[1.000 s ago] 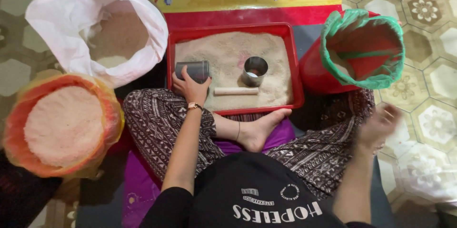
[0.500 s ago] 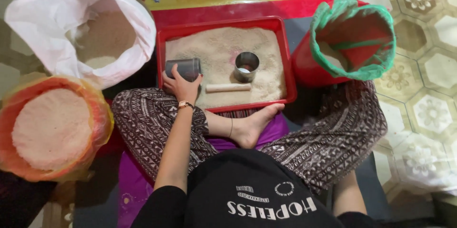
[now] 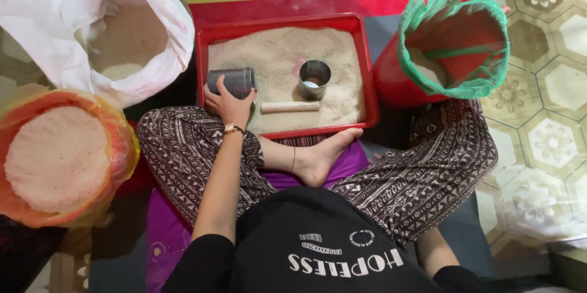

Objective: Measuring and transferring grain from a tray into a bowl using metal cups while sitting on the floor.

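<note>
Tiled floor, red tray of grain at upper centre.
Your left hand: fingers wrapped round a metal cup; right hand out of view.

Dull grey metal on the tipped cup, brushed rather than shiny. Brighter, polished steel on the upright cup. Smooth pale wood on the short stick. Glossy red plastic for the tray, fine matt grain inside. Crinkled white woven plastic on the sack, thin shiny green film lining the red bucket. Soft printed cloth over the knees.
</note>
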